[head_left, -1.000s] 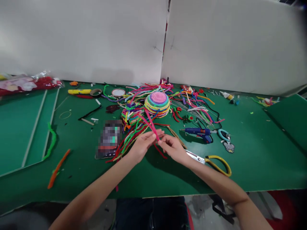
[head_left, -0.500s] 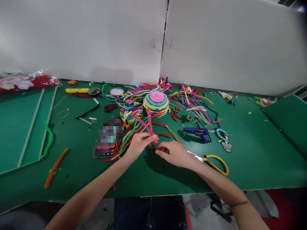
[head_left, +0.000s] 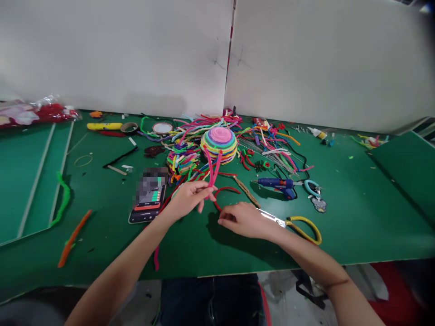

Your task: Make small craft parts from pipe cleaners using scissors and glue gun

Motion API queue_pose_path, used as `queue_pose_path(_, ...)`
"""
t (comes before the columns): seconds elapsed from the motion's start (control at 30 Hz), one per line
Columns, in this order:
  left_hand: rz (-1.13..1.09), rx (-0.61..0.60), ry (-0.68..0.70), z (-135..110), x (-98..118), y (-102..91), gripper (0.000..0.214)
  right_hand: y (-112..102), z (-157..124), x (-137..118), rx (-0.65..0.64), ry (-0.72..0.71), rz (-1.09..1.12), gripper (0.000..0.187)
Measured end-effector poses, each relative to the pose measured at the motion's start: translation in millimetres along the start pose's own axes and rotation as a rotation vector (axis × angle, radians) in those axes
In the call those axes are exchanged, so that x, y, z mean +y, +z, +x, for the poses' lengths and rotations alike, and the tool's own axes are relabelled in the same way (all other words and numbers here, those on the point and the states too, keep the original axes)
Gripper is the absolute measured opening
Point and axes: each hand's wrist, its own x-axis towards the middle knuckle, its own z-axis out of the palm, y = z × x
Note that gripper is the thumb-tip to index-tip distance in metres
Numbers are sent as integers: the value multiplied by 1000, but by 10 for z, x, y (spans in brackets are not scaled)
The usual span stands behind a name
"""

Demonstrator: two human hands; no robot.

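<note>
My left hand [head_left: 186,198] pinches two pink pipe cleaners [head_left: 213,170] that stick up from its fingertips. My right hand [head_left: 243,219] lies low on the green table [head_left: 356,217], fingers curled at the end of a red pipe cleaner [head_left: 226,190] that arcs on the surface; whether it grips it is unclear. Just beyond the hands sits a striped multicoloured dome [head_left: 219,142] made of coiled pipe cleaners, amid a heap of loose coloured pipe cleaners [head_left: 183,158].
Yellow-handled scissors [head_left: 299,225] lie right of my right hand. A blue glue gun [head_left: 277,183], a phone [head_left: 149,194], tape rolls [head_left: 162,128], an orange pipe cleaner [head_left: 71,239] and a green one [head_left: 61,199] lie around. White panels [head_left: 136,54] stand behind.
My hands have come apart. The right hand dropped from the pink pipe cleaners to the table by the red one. The left keeps the pink pair, now upright.
</note>
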Motion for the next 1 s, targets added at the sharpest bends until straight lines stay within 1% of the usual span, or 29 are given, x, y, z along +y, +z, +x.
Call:
queue_pose_path(0.07, 33, 94, 40, 8, -28, -6, 20, -14, 4, -27, -11, 4, -4, 24)
queue_pose_path(0.13, 33, 108, 79, 14, -45, -4, 18, -31, 1, -59, -22, 5, -8, 24)
queue_pose_path(0.2, -15, 119, 95, 19, -43, -3, 21, -43, -10, -88, -33, 4, -11, 24)
queue_pose_path(0.27, -95, 182, 71, 23, -28, -13, 23, -44, -29, -112, -48, 5, -15, 23)
queue_pose_path(0.33, -194, 273, 38, 33, -13, -41, 22, -39, -53, -129, -61, 4, -22, 23)
queue_pose_path(0.37, -220, 322, 46, 41, -9, -63, 22, -37, -66, -135, -67, 4, -27, 23)
queue_pose_path(0.47, -176, 486, 137, 78, -13, -167, 18, -32, -104, -130, -90, 6, -28, 23)
queue_pose_path(0.6, -150, 670, 187, 124, -56, -368, 14, -6, -128, -47, -67, -7, -17, 23)
queue_pose_path(0.67, -65, 755, 238, 117, -78, -469, 14, 22, -134, 17, -35, -20, -12, 23)
queue_pose_path(0.77, 201, 801, 279, 61, -101, -588, 13, 59, -160, 102, -14, -22, -6, 23)
queue_pose_path(0.83, 423, 807, 300, 14, -117, -637, 12, 70, -193, 135, -16, -21, 1, 23)
queue_pose_path(0.9, 587, 793, 325, -22, -144, -660, 10, 68, -232, 152, -22, -16, 4, 22)
queue_pose_path(1.0, 687, 752, 315, -51, -193, -648, 9, 51, -283, 191, -14, 32, -28, 22)
